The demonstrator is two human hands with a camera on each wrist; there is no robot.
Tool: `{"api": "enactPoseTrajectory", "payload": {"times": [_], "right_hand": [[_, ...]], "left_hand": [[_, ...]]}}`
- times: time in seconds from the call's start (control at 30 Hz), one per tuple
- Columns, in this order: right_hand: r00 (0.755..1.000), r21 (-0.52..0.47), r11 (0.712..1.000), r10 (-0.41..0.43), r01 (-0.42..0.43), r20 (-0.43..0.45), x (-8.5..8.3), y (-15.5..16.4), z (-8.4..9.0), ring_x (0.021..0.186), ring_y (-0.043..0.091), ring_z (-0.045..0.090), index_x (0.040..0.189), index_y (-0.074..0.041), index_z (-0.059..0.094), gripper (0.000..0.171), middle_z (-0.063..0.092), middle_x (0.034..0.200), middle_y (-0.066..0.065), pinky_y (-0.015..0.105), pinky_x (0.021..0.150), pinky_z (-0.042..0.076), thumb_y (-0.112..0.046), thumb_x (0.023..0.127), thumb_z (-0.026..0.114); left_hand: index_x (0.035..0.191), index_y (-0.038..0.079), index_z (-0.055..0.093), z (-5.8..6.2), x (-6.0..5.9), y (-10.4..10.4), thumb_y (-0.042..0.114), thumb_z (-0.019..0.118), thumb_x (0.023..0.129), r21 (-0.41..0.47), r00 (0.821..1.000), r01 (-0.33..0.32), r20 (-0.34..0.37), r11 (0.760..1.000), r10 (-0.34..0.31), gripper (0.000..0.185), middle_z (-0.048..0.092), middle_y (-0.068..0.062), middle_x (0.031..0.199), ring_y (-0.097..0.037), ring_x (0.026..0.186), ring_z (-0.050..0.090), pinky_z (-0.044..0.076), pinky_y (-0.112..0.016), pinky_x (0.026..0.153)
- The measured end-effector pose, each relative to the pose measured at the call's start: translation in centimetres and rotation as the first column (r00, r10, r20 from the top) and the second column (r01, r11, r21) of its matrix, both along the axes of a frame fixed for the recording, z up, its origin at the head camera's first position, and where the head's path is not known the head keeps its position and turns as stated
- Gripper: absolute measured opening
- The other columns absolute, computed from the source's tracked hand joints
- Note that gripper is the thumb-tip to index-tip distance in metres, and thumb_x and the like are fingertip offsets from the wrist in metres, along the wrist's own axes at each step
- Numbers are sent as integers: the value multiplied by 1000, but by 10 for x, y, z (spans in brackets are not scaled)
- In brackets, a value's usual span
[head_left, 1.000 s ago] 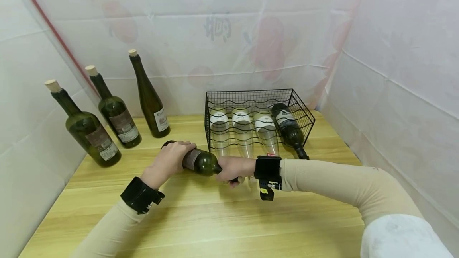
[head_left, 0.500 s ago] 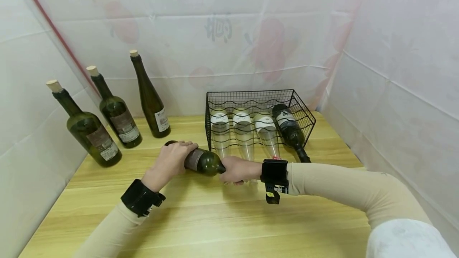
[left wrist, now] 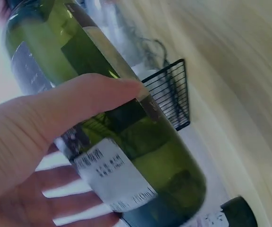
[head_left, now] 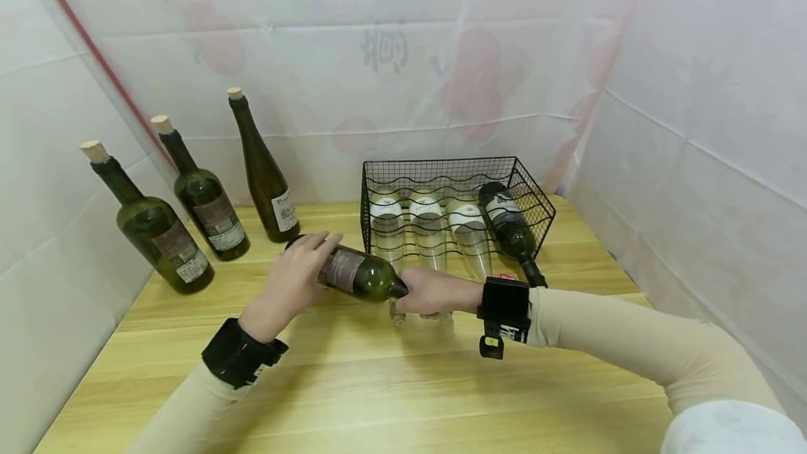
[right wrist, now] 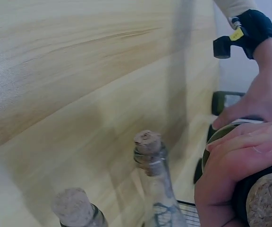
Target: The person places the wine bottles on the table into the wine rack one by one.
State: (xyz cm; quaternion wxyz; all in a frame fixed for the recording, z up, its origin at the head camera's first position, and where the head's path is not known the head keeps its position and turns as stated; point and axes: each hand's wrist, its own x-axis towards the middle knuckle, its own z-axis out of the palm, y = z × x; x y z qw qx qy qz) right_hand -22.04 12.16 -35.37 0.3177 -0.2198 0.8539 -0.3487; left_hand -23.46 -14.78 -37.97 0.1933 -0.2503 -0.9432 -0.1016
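Both hands hold a dark green wine bottle (head_left: 373, 279), tilted nearly on its side above the table before the rack. The left hand (head_left: 291, 279) grips its body toward the base, thumb across the glass and fingers spread behind in the left wrist view. Around the neck curls the right hand (head_left: 435, 291); in the right wrist view its fingers (right wrist: 235, 156) wrap just behind the cork (right wrist: 269, 201). A brown label and a white printed label (left wrist: 114, 175) show on the bottle. Behind stands a black wire rack (head_left: 439, 160) with several clear bottles (head_left: 429, 230) lying in it.
A dark wine bottle (head_left: 507, 223) lies at the rack's right end, its neck sticking out frontward. Three corked green bottles (head_left: 165, 244), (head_left: 211, 212), (head_left: 265, 170) stand upright at the table's left. White sheeting (head_left: 403, 104) walls in the wooden table (head_left: 378, 384).
The held bottle has shifted slightly right, with its base end raised and more of its brown label showing. The right hand and forearm have moved right. The racked and standing bottles stay put.
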Motion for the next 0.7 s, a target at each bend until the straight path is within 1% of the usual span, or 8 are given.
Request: {"api": "enactPoseTrajectory", "payload": {"times": [0.13, 0.27, 0.33, 0.4, 0.5, 0.6, 0.63, 0.7], "right_hand": [[1000, 7, 1000, -28, 28, -7, 2, 4, 9, 49, 15, 28, 100, -8, 54, 6, 34, 60, -1, 31, 49, 30, -11, 103, 59], [998, 17, 998, -60, 61, -14, 2, 8, 16, 52, 16, 29, 112, -4, 55, 11, 35, 63, 1, 32, 51, 30, -9, 103, 57], [997, 17, 998, -68, 68, -22, 1, 10, 18, 52, 15, 29, 113, -3, 55, 11, 36, 65, 1, 31, 51, 31, -8, 103, 56], [997, 8, 997, -76, 77, -34, 0, 11, 19, 51, 13, 33, 109, -3, 56, 9, 39, 66, -1, 27, 48, 34, -5, 100, 57], [995, 2, 997, -81, 81, -64, -2, 12, 23, 49, 11, 36, 103, -4, 57, 5, 41, 66, -2, 24, 46, 36, -3, 98, 57], [992, 6, 997, -82, 83, -91, -4, 13, 27, 48, 10, 38, 101, -4, 57, 5, 43, 65, -2, 23, 44, 37, -2, 96, 58], [992, 3, 996, -86, 87, -95, -4, 14, 28, 48, 11, 38, 101, -4, 58, 5, 43, 65, -2, 23, 44, 37, -2, 96, 58], [991, -2, 995, -95, 95, -92, -5, 16, 31, 48, 11, 38, 102, -3, 59, 6, 44, 64, -1, 24, 44, 38, -4, 97, 58]], "left_hand": [[153, -1, 45, 9, 3, -12, 7, 99, 58, 74, 993, -95, 75, 993, 90, 109, 51, -33, 149, -54, 128, 56, 58, -66, 88], [154, -12, 35, 11, 4, -22, 20, 96, 69, 36, 965, -221, 155, 975, 213, 109, 51, -35, 148, -54, 106, 67, 61, -59, 71], [151, -17, 34, 11, 5, -24, 25, 94, 71, 3, 947, -266, 190, 964, 260, 108, 61, -37, 134, -51, 89, 69, 59, -55, 62], [142, -17, 46, 10, 5, -25, 30, 93, 72, -31, 932, -291, 218, 956, 291, 96, 70, -33, 113, -45, 76, 69, 56, -52, 55], [132, -9, 59, 10, 6, -25, 33, 91, 74, -66, 932, -255, 250, 965, 263, 79, 73, -25, 99, -42, 78, 70, 56, -51, 55], [126, -1, 67, 9, 7, -24, 31, 89, 73, -72, 943, -145, 293, 987, 160, 66, 75, -20, 112, -40, 93, 72, 60, -51, 66], [131, 1, 66, 9, 8, -23, 30, 88, 73, -71, 946, -101, 303, 992, 118, 68, 74, -20, 117, -40, 99, 72, 61, -50, 70], [132, 3, 67, 9, 8, -21, 27, 88, 72, -60, 940, -21, 340, 998, 40, 68, 74, -19, 123, -39, 106, 72, 62, -49, 78]]}}
